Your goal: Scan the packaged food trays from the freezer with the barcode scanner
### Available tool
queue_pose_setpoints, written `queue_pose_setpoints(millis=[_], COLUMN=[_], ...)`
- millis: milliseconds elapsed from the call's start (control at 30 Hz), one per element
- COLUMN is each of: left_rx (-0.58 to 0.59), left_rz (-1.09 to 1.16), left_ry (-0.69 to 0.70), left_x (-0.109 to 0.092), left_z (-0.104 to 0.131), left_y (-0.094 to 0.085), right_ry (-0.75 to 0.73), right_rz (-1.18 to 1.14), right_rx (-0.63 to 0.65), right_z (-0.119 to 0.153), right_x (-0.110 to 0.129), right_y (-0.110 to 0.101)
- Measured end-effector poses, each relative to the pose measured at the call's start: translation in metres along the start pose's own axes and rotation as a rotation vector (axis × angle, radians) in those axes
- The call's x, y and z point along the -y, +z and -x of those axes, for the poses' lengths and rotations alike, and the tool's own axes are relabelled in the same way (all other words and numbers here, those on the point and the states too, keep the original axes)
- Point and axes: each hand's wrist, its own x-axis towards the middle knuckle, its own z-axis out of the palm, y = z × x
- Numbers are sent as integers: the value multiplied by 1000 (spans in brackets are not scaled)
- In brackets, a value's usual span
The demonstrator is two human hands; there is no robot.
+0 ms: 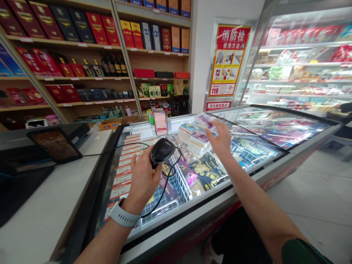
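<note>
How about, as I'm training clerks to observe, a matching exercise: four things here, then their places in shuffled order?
Things
1. black scanner
2. watch
3. red-and-yellow poster
4. right hand

Places
A. on the wall
B. at the stacked packs
C. in the left hand
D. around the left wrist

Pairs: 1-C; 2-D; 3-A; 4-B

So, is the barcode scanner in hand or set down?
In hand: the left hand grips the barcode scanner above the chest freezer.
</note>
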Motion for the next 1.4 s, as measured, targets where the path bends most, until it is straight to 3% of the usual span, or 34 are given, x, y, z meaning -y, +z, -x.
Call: queue_pose_setpoints(millis=[100,200,400,500,600,667,800,900,1000,1100,1267,1400], left_rx=[3,0,-17,-38,-24,-2,-37,-38,3,66,231,207], left_rz=[-11,-11,28,70,169,233,285,278,248,261,456,500], left_ry=[5,-7,-20,-9,-45,-102,-140,-78,-28,32,158,212], left_x=[2,3,2,3,4,2,-12,-30,-50,-70,-99,-93], left_z=[0,0,-2,-3,-4,-4,-5,-1,9,26,52,40], left_y=[1,3,2,1,1,2,4,6,4,-6,-37,-42], right_ry=[98,163,201,192,137,193,408,508,623,809,1074,1293], right_rz=[45,61,45,42,-5,-150,-696,-1104,-1293,-1405,-1484,-1431], right_rx=[31,111,208,164,10,49,497,631,539,429,323,127], right_z=[-3,1,9,6,16,35,85,109,116,117,120,120], right_x=[-36,-55,-60,-53,-28,2,77,129,163,175,153,120], right_y=[-9,-10,-4,-13,-32,-41,-35,-24,-25,-38,-67,-91])
